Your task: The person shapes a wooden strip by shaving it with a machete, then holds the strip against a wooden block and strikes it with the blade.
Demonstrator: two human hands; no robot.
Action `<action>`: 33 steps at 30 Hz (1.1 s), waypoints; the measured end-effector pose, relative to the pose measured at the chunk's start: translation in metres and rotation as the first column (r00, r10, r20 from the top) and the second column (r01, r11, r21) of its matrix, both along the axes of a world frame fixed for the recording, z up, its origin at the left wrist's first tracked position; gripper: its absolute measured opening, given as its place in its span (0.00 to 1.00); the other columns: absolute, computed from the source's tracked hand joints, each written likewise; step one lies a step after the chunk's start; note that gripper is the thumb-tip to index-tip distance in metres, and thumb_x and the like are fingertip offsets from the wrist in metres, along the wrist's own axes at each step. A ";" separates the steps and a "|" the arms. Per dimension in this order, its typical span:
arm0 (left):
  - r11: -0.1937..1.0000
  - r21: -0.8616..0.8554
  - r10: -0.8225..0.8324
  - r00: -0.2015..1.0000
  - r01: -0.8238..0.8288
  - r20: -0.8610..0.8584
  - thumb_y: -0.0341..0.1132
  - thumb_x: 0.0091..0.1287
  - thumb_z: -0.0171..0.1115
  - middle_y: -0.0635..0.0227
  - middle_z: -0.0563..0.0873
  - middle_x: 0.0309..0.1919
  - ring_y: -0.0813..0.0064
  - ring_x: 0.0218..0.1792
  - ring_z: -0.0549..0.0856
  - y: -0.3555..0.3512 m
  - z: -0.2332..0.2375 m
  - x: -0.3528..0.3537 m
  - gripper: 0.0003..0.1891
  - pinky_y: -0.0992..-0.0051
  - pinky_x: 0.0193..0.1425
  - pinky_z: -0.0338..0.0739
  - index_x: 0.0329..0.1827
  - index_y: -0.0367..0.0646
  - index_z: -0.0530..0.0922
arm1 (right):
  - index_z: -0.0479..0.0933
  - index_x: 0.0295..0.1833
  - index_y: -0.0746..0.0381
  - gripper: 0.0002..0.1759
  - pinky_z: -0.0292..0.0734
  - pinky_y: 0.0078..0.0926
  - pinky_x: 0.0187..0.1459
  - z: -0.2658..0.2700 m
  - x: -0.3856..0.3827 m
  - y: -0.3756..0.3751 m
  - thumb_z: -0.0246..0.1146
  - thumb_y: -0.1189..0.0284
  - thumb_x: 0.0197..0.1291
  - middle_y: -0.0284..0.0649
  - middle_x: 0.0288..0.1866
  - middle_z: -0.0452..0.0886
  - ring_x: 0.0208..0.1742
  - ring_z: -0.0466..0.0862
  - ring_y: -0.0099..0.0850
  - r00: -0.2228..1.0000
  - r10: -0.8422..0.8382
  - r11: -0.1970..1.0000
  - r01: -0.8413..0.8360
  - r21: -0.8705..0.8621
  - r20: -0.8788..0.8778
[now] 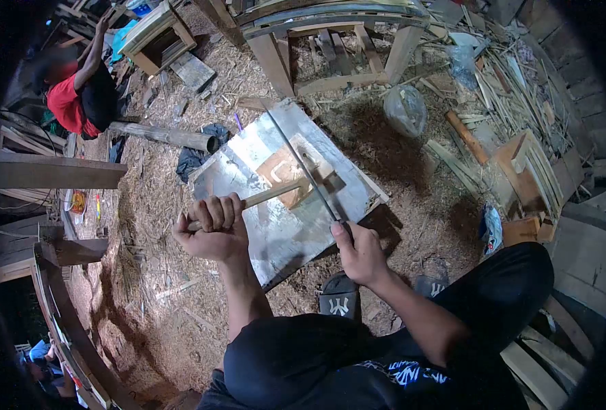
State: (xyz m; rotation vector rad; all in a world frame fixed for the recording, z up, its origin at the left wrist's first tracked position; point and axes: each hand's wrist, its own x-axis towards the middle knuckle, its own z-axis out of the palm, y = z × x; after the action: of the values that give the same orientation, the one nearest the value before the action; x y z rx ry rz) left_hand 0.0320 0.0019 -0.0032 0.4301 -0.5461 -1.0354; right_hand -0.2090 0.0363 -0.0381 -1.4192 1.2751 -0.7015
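Observation:
My left hand (210, 227) is closed around a thin bamboo stick (270, 194) that reaches right and up onto a small wooden block (284, 172). My right hand (359, 251) grips the handle of a long narrow blade (301, 165), whose edge lies across the stick where it rests on the block. The block sits on a flat grey board (262, 232) lying on the ground in front of my knees.
Sawdust and shavings cover the ground. A person in a red shirt (67, 96) squats at the upper left beside a grey pipe (163, 137). A wooden frame (330, 41) stands behind the board, a plastic bag (405, 109) and bamboo offcuts (514, 89) at right.

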 end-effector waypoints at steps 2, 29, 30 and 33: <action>1.000 0.018 0.016 1.000 -0.016 0.016 0.55 0.69 0.39 0.76 0.54 0.08 0.79 0.11 0.49 0.000 0.000 -0.001 0.27 0.73 0.21 0.51 0.12 0.51 0.55 | 0.75 0.34 0.69 0.31 0.73 0.45 0.32 -0.007 0.004 0.004 0.50 0.49 0.74 0.55 0.23 0.77 0.30 0.83 0.55 1.000 0.012 1.000 -0.012 -0.002 -0.014; 0.998 0.011 0.059 0.998 -0.059 0.010 0.51 0.67 0.40 0.76 0.53 0.08 0.78 0.11 0.51 0.006 -0.002 -0.003 0.25 0.72 0.22 0.54 0.12 0.52 0.53 | 0.72 0.31 0.69 0.32 0.69 0.42 0.30 -0.019 0.009 0.013 0.51 0.49 0.74 0.52 0.20 0.72 0.22 0.74 0.45 0.993 -0.068 0.989 0.054 0.137 0.101; 0.998 0.012 0.062 0.998 -0.062 0.013 0.51 0.67 0.40 0.76 0.53 0.08 0.78 0.11 0.51 0.009 -0.009 0.003 0.25 0.72 0.22 0.54 0.12 0.52 0.53 | 0.72 0.30 0.69 0.32 0.69 0.43 0.30 -0.019 0.008 0.013 0.51 0.48 0.74 0.52 0.20 0.72 0.22 0.73 0.46 0.995 -0.072 0.988 0.060 0.144 0.076; 0.994 0.054 0.102 0.987 -0.095 -0.125 0.46 0.64 0.43 0.76 0.53 0.08 0.79 0.10 0.52 0.015 -0.031 0.015 0.23 0.73 0.22 0.55 0.11 0.53 0.52 | 0.73 0.31 0.69 0.33 0.69 0.43 0.31 -0.023 0.008 0.012 0.50 0.48 0.74 0.53 0.21 0.72 0.23 0.73 0.48 0.995 -0.078 0.988 0.068 0.140 0.066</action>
State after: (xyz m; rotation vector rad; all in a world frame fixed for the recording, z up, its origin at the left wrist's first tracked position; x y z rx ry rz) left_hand 0.0469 0.0170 -0.0337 0.4260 -0.3826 -0.9752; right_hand -0.2009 0.0487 -0.0607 -1.2311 1.2997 -0.6934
